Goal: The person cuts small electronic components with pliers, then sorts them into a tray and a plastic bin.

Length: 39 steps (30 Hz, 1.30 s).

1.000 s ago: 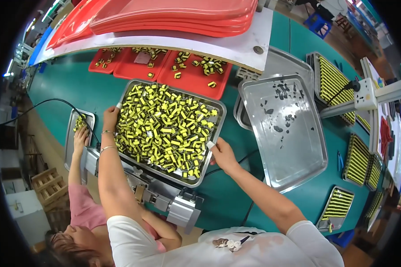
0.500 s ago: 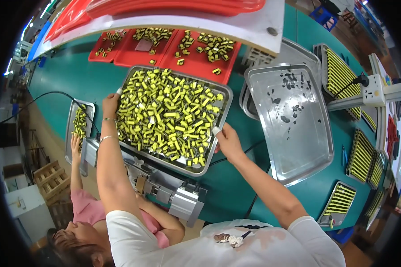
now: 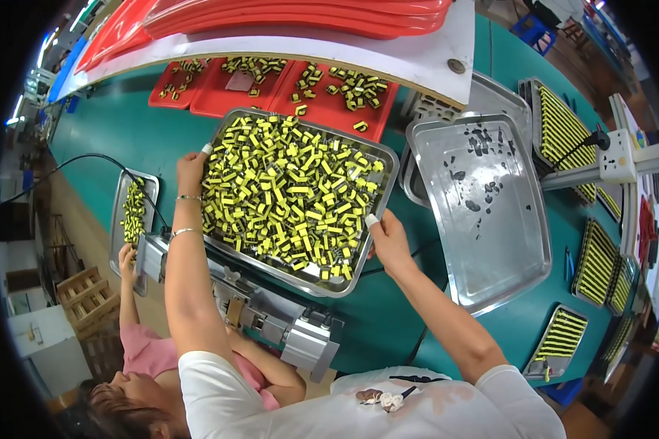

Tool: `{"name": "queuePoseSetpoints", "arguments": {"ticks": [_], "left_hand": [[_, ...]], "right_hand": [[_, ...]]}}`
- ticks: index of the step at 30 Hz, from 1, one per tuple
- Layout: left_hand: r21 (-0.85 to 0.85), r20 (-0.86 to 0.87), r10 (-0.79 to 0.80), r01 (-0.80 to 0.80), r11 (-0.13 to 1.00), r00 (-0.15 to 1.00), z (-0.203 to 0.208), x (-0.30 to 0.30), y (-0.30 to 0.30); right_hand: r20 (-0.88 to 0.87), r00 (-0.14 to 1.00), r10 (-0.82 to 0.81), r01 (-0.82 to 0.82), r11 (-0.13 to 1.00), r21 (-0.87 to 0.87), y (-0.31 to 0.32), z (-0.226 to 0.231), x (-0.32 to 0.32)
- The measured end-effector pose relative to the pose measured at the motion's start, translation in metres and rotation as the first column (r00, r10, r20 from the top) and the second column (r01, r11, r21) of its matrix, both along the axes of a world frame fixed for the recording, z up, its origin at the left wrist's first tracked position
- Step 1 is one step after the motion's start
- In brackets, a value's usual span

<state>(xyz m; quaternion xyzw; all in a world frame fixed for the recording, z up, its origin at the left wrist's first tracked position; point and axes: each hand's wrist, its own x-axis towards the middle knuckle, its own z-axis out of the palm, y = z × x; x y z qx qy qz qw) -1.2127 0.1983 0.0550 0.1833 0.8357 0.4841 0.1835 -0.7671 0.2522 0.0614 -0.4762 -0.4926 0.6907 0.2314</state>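
Note:
A metal tray point(image 3: 300, 284) heaped with small yellow-and-dark block-shaped parts point(image 3: 285, 194) is held between my hands. My left hand point(image 3: 191, 173) grips its left rim, the thumb with a white finger cover lying over the edge. At the right rim my right hand point(image 3: 390, 241) holds on the same way, its thumb also covered in white and its fingers partly hidden under the tray. The tray lies just beyond a metal machine fixture point(image 3: 311, 338) and overlaps the near edge of the red trays point(image 3: 377, 123).
Another metal tray point(image 3: 483, 249) with dark flakes rests at right, on stacked trays. Trays of parts in rows point(image 3: 564, 333) stand farther right. A white shelf point(image 3: 458, 44) bearing red trays overhangs the back. At left, a co-worker's hand point(image 3: 128, 263) is beside a small tray point(image 3: 151, 212).
The loaded tray has shifted slightly to the right, with both my hands still on its rims. The co-worker's hand has drawn back toward the near end of the small tray.

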Motion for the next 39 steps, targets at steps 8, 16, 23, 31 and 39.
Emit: {"name": "queuePoseSetpoints", "arguments": {"ticks": [8,16,23,31,39], "left_hand": [[-0.045,-0.066,-0.005,0.002,0.999,0.998,-0.01,-0.012,-0.001],[0.022,-0.025,0.004,-0.004,1.0,1.0,-0.006,-0.007,0.003],[0.062,-0.015,0.012,-0.011,0.998,1.0,-0.004,-0.011,-0.002],[0.044,-0.019,-0.041,0.042,0.998,0.999,-0.001,-0.006,0.004],[0.067,-0.038,-0.056,0.059,0.996,0.998,0.016,0.007,0.013]], "right_hand": [[-0.001,1.0,-0.008,0.008,0.999,0.051,-0.002,0.011,0.0],[-0.011,0.999,0.031,-0.031,0.999,-0.008,0.011,0.013,-0.001],[-0.023,0.999,0.044,-0.043,0.999,0.025,0.006,0.001,-0.005],[0.014,1.0,-0.002,0.001,1.0,0.022,0.004,0.013,-0.006],[0.023,0.999,0.039,-0.04,0.999,0.031,0.021,0.009,-0.009]]}}
